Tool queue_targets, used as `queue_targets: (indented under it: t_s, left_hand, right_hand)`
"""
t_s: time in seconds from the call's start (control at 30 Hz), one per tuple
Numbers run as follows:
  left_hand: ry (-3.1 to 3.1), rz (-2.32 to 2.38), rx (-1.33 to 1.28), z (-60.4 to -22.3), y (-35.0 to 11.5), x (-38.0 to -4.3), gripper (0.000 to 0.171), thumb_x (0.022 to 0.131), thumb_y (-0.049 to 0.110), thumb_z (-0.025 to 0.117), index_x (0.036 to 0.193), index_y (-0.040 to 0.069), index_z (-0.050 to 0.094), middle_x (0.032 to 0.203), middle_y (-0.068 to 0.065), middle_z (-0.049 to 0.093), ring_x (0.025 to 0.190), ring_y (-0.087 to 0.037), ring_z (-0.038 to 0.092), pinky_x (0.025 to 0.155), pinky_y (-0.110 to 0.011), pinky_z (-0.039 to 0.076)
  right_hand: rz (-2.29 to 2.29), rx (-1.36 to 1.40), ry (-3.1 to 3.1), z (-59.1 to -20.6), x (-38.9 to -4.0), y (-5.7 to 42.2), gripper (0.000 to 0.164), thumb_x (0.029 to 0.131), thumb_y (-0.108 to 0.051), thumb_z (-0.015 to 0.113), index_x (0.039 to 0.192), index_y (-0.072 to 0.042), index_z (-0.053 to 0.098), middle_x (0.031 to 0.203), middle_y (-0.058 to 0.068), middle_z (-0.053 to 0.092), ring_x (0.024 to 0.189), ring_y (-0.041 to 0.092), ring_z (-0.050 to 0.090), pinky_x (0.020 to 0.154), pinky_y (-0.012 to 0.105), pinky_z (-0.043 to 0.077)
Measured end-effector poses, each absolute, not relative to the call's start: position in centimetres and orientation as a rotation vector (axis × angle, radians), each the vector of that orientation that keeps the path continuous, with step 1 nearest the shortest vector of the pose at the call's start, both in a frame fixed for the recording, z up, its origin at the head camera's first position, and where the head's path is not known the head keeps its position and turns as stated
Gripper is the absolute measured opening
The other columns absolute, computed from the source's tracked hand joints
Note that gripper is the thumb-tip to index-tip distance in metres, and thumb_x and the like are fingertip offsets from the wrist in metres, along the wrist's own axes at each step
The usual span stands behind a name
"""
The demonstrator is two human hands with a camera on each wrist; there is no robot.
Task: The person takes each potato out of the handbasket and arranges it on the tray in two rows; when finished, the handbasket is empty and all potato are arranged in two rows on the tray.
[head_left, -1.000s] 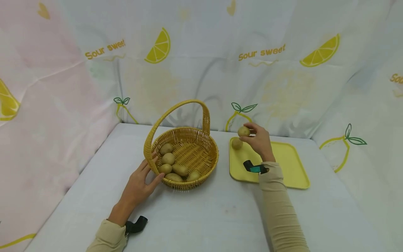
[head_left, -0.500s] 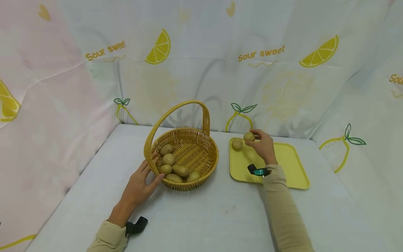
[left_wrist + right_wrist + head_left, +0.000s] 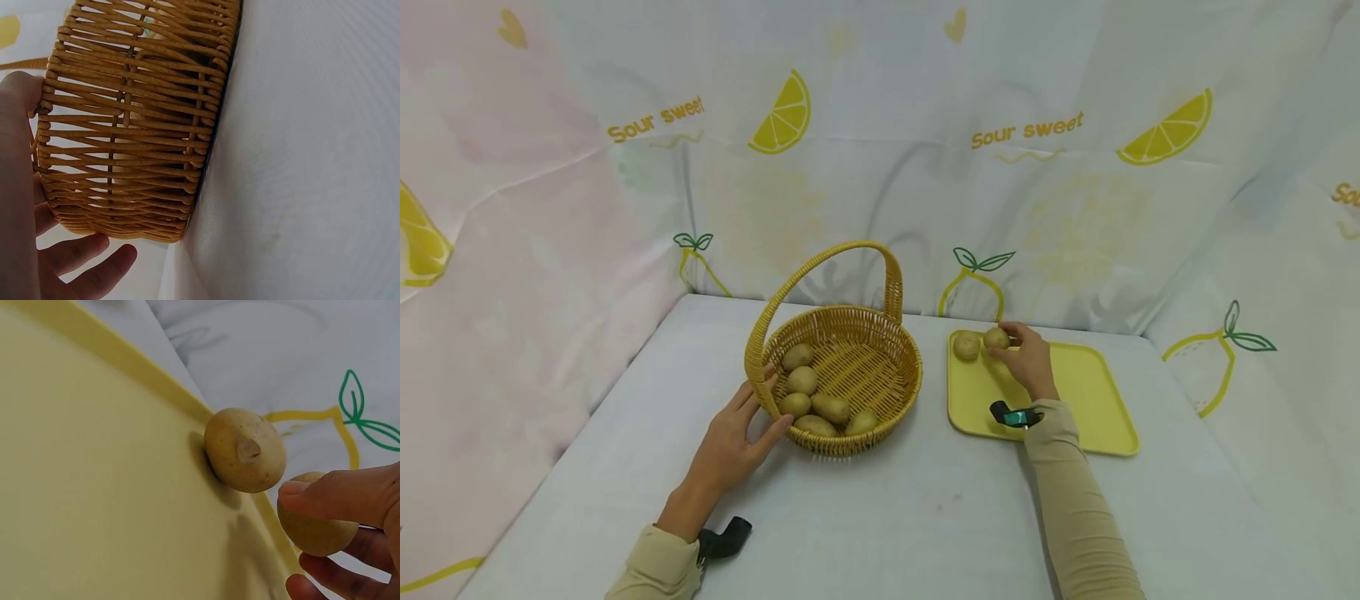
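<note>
- Two bare hands in play: left hand (image 3: 727, 446) at the basket, right hand (image 3: 1030, 358) over the tray.
- Right grip: narrow, thumb and fingers pinching a small round yellow-brown potato (image 3: 997, 338). It's at the tray's far left corner. Can't tell if its underside touches the tray.
- Second round yellow-brown potato (image 3: 967, 346) sits on the tray just left of the held one, in the same corner; right wrist view shows a dark dimple (image 3: 249, 450) on it.
- Tray: flat yellow rectangle, rounded corners, low rim (image 3: 1097, 392). Lies on the white-covered table (image 3: 880, 517), right of the basket.
- Left grip: wide. Thumb on the near rim, fingers spread along the outer wall by the left foot of the handle.
- Basket: round, golden-brown woven wicker (image 3: 865, 367), tall arched handle (image 3: 820, 258), upright on the table.
- Six yellow-brown potatoes (image 3: 831, 408) inside, bunched along its left and near side.
- Beige sleeves (image 3: 1075, 500) on both arms, black device (image 3: 726, 537) at each wrist.
- Behind: pale lemon-print cloth (image 3: 880, 192), "Sour sweet" lettering.
</note>
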State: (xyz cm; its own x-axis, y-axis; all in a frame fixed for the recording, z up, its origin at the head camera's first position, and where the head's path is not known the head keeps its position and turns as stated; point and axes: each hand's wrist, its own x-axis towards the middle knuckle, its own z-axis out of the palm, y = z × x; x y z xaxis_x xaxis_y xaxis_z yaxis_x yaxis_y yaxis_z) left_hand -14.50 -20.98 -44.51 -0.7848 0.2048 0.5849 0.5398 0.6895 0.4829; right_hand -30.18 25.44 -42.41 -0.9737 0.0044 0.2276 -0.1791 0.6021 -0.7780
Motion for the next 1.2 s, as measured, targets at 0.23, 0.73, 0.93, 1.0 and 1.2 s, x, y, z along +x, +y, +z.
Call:
queue_targets:
  t_s: [0.23,0.73,0.93,1.0,1.2]
  left_hand:
    - [-2.408,-0.904,-0.572,-44.49,-20.95,-14.5,0.066,0.096,0.023,0.077,0.15,-0.005,0.051,0.159,-0.016,0.043,0.143,-0.034,0.044,0.116,-0.018,0.025]
    - [-2.441,-0.901,-0.549,-44.26,-20.96,-14.36,0.067,0.096,0.024,0.077,0.151,-0.003,0.05,0.16,-0.014,0.042,0.145,-0.032,0.042,0.117,-0.026,0.03]
    - [-2.432,-0.902,-0.558,-44.28,-21.0,-14.41,0.066,0.097,0.024,0.077,0.151,-0.003,0.05,0.161,-0.014,0.042,0.145,-0.032,0.042,0.117,-0.027,0.03]
    - [-2.431,-0.898,-0.559,-44.21,-20.99,-14.42,0.066,0.096,0.024,0.077,0.151,-0.003,0.051,0.16,-0.014,0.043,0.145,-0.032,0.042,0.117,-0.029,0.031]
    - [-2.433,-0.896,-0.562,-44.12,-20.96,-14.43,0.066,0.096,0.024,0.077,0.151,-0.002,0.051,0.16,-0.014,0.043,0.144,-0.032,0.042,0.117,-0.03,0.032]
  right_hand:
    - [1.304,0.116,-2.685,-43.24,-30.35,25.69,0.052,0.092,-0.006,0.077,0.139,0.007,0.06,0.137,0.028,0.061,0.12,0.044,0.06,0.095,0.053,0.051]
    - [1.286,0.162,-2.738,-43.28,-30.47,26.01,0.052,0.09,-0.008,0.078,0.136,0.008,0.061,0.134,0.029,0.063,0.116,0.045,0.059,0.098,0.053,0.047]
    - [1.28,0.148,-2.737,-43.37,-30.45,26.2,0.052,0.089,-0.01,0.079,0.136,0.007,0.061,0.134,0.029,0.062,0.117,0.044,0.058,0.099,0.053,0.046]
    - [1.281,0.149,-2.733,-43.38,-30.47,26.21,0.052,0.089,-0.01,0.08,0.135,0.007,0.062,0.133,0.029,0.063,0.117,0.044,0.059,0.1,0.054,0.046]
    - [1.305,0.162,-2.732,-43.47,-30.56,26.21,0.053,0.089,-0.009,0.08,0.136,0.007,0.061,0.132,0.029,0.063,0.119,0.045,0.059,0.101,0.054,0.046]
